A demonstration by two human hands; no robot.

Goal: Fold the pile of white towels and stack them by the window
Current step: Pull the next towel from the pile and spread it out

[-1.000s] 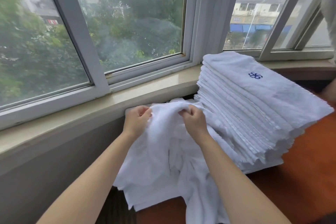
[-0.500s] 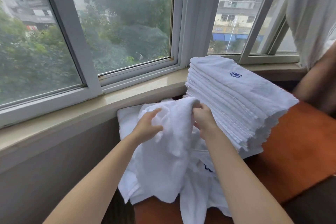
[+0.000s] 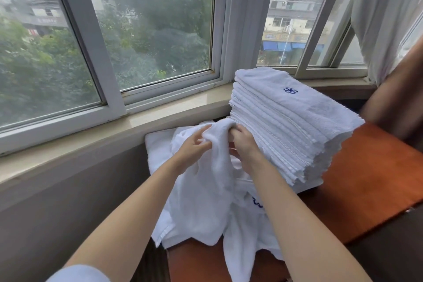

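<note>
A tall stack of folded white towels (image 3: 295, 126) with a blue logo on top stands on the orange table by the window. Left of it lies a loose heap of unfolded white towels (image 3: 201, 201), hanging over the table's front edge. One towel (image 3: 217, 144) is bunched up between my hands. My left hand (image 3: 194, 146) pinches its upper edge from the left. My right hand (image 3: 245, 144) grips the same bunch from the right, close against the stack's side.
The stone window sill (image 3: 109, 130) runs behind the towels below the white-framed window (image 3: 109, 89). The orange table (image 3: 375, 181) shows bare surface right of the stack. A white curtain (image 3: 386, 14) and a person's arm (image 3: 393, 91) are at the far right.
My hands have drawn closer together on the bunched towel, and my left hand's fingers have closed onto its edge. The view has shifted slightly left.
</note>
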